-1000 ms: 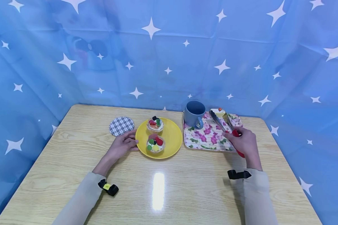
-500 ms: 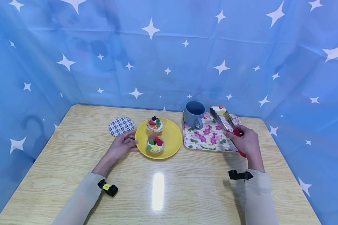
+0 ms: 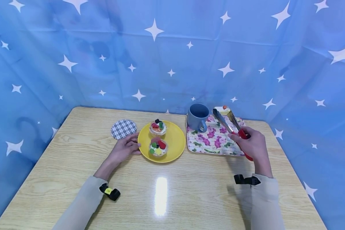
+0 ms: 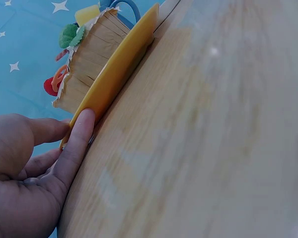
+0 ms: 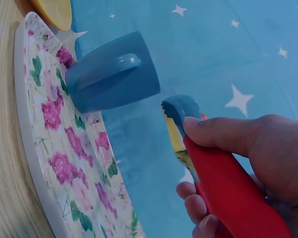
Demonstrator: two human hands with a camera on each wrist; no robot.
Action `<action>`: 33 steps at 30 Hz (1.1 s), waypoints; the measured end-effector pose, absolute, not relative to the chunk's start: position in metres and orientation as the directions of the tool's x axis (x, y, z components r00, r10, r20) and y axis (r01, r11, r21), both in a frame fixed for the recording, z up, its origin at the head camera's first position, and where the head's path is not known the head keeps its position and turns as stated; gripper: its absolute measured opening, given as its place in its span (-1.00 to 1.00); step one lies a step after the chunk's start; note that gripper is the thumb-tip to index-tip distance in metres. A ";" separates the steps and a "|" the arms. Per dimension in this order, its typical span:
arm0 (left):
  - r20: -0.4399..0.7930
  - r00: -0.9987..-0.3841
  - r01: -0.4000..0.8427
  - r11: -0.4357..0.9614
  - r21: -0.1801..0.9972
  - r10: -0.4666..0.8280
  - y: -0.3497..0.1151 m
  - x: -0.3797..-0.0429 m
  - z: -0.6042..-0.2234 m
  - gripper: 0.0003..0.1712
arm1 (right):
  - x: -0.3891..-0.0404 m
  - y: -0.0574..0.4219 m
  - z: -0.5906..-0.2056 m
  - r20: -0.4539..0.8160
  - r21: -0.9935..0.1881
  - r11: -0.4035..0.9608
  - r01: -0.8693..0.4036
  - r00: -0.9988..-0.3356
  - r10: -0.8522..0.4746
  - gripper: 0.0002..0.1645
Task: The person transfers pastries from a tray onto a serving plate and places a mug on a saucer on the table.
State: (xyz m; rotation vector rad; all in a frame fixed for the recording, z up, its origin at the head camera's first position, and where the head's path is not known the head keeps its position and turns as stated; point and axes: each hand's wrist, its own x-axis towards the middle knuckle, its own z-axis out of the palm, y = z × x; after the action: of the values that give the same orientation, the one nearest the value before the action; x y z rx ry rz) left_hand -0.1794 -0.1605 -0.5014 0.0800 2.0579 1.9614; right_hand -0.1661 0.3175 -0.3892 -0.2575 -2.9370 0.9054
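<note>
In the head view, my left hand (image 3: 123, 150) pinches the left rim of a yellow plate (image 3: 176, 140). Two fruit-topped cupcakes (image 3: 158, 148) stand on that plate. Thumb and fingers lie on either side of the rim in the left wrist view. My right hand (image 3: 251, 145) grips the red handles of metal tongs (image 5: 228, 183), their arms pointing away over a floral tray (image 3: 202, 145). A cake slice (image 3: 222, 110) with a small orange-red ball on top sits between the tong tips. The tips partly hide the slice in the right wrist view.
A blue mug (image 3: 197, 118) stands on the tray's left end, close to the tongs, handle facing me. A round checked coaster (image 3: 123, 129) lies left of the plate. Behind the wooden table (image 3: 126, 198) hangs a blue star-patterned curtain (image 3: 172, 57).
My right hand has shifted slightly right with the tongs. The cake slice has risen a little in the head view together with the tong tips. Left hand and plate stay in place.
</note>
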 end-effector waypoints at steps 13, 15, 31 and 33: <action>-0.181 -0.953 -0.171 0.060 0.983 0.243 -0.161 -0.180 -0.501 -0.32 | -0.161 0.310 -0.379 0.029 -0.565 0.818 0.103 -0.989 0.145 0.00; -0.181 -0.953 -0.172 0.058 0.983 0.243 -0.160 -0.180 -0.501 -0.32 | -0.161 0.309 -0.377 0.040 -0.564 0.820 0.092 -0.990 0.138 -0.01; -0.178 -0.953 -0.169 0.057 0.984 0.244 -0.160 -0.180 -0.501 -0.33 | -0.155 0.297 -0.369 0.074 -0.561 0.828 0.015 -0.995 0.069 -0.10; -0.175 -0.954 -0.166 0.059 0.984 0.245 -0.160 -0.180 -0.502 -0.33 | -0.154 0.295 -0.369 0.073 -0.569 0.823 0.007 -0.996 0.059 -0.11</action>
State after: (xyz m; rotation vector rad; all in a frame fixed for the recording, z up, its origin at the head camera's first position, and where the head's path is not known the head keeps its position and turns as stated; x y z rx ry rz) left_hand -0.1804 -0.1603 -0.5018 0.0797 2.0461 1.9691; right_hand -0.1542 0.2953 -0.3691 -0.0523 -2.9152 0.9089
